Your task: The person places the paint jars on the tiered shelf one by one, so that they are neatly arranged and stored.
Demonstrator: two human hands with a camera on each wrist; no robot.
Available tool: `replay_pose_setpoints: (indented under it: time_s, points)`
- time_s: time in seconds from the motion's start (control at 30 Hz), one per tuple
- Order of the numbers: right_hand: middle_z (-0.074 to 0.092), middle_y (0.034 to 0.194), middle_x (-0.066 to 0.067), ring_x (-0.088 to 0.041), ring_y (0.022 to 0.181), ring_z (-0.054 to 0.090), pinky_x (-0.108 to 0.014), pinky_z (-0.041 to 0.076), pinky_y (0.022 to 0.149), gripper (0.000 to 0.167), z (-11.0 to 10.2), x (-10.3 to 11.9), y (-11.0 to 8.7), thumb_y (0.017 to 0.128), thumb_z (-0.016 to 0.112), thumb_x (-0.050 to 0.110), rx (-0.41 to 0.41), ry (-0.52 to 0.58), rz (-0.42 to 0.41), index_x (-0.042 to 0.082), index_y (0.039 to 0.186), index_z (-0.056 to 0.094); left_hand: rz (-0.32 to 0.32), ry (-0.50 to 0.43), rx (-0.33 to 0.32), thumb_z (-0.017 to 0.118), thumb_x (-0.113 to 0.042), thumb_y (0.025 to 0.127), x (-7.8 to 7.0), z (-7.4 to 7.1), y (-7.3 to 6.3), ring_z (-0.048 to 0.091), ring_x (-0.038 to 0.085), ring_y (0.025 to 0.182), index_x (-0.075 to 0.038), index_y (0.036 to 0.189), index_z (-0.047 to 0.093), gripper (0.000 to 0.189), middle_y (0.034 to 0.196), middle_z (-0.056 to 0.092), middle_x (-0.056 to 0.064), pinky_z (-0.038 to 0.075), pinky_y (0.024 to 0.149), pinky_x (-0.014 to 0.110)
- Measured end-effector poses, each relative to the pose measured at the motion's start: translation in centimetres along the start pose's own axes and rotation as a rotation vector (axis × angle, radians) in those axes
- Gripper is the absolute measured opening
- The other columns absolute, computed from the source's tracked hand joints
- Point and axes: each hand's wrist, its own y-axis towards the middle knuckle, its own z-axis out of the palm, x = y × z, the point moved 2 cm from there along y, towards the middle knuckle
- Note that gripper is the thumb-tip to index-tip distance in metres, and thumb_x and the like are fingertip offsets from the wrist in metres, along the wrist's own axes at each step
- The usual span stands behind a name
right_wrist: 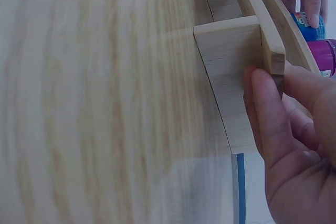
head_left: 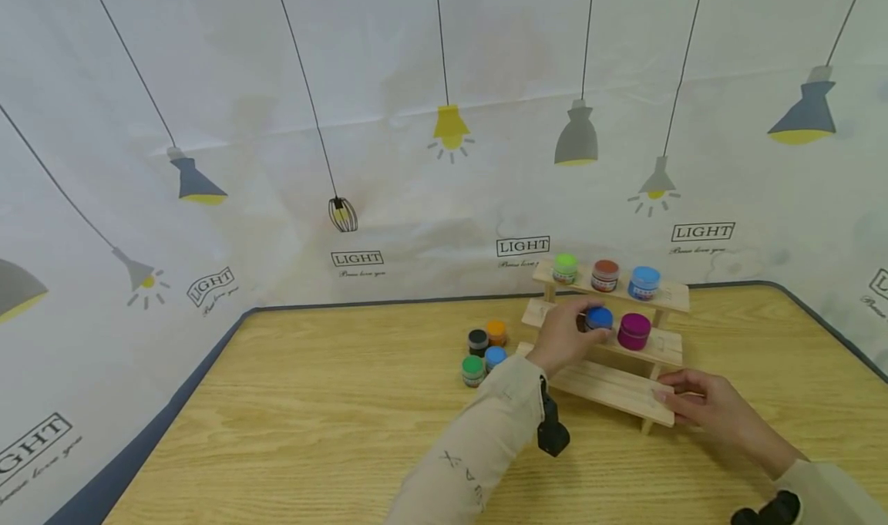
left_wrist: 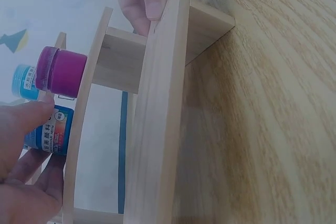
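Note:
My left hand (head_left: 565, 336) holds a dark blue paint jar (head_left: 599, 319) at the middle step of a three-step wooden stand (head_left: 603, 386), thumb on one side and fingers on the other. The left wrist view shows this blue jar (left_wrist: 58, 129) upright against the step, its label facing out. Right beside it on that step is a magenta jar (head_left: 634, 331). With my right hand (head_left: 714, 405) I grip the right end of the lowest step, thumb above and fingers below, as the right wrist view shows of this hand (right_wrist: 294, 129).
Light green (head_left: 565, 268), red-brown (head_left: 605, 275) and light blue (head_left: 644, 282) jars line the top step. On the table left of the stand are black (head_left: 478, 342), orange (head_left: 496, 332), green (head_left: 473, 371) and blue (head_left: 496, 357) jars. A lamp-print sheet (head_left: 388, 163) hangs behind.

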Motion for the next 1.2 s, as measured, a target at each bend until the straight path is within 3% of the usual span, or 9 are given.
replay_pose_setpoints:
  time_s: [0.3,0.63,0.8,1.2]
  points:
    - [0.055,0.101,-0.025,-0.004,0.077,0.060,-0.030,0.052,0.063,0.042,0.1,0.3,-0.1,0.092,0.049,0.015,-0.007,-0.036,-0.017,-0.020,0.113,0.043,0.012,0.026,0.012,0.065,-0.016,0.081,0.4,0.1,0.1,0.050,0.003,0.095,-0.018,0.124,0.053,0.044,0.117,0.054,-0.002,0.041,0.077,0.014]
    - [0.055,0.100,-0.022,-0.004,0.077,0.059,-0.030,0.052,0.063,0.043,0.1,0.3,-0.1,0.092,0.050,0.016,-0.014,-0.039,-0.002,-0.020,0.113,0.043,0.139,-0.087,0.117,0.063,-0.018,0.083,1.4,-1.1,-0.4,0.048,0.009,0.108,-0.019,0.132,0.043,0.053,0.124,0.049,0.000,0.040,0.087,0.020]
    - [0.055,0.098,-0.018,-0.004,0.078,0.059,-0.030,0.052,0.064,0.044,0.1,0.2,-0.1,0.092,0.050,0.017,-0.009,-0.019,0.019,-0.020,0.114,0.042,0.139,-0.084,0.103,0.064,-0.020,0.083,1.9,-2.5,-1.0,0.047,0.013,0.110,-0.019,0.129,0.046,0.050,0.123,0.050,0.002,0.040,0.088,0.022]
    - [0.056,0.098,-0.019,-0.003,0.078,0.059,-0.030,0.052,0.064,0.043,0.2,0.0,0.0,0.092,0.049,0.017,-0.008,-0.012,0.013,-0.020,0.114,0.042,0.117,-0.023,0.058,0.063,-0.025,0.083,3.3,-7.3,-3.6,0.050,0.013,0.100,-0.014,0.124,0.051,0.044,0.111,0.052,0.002,0.043,0.082,0.027]
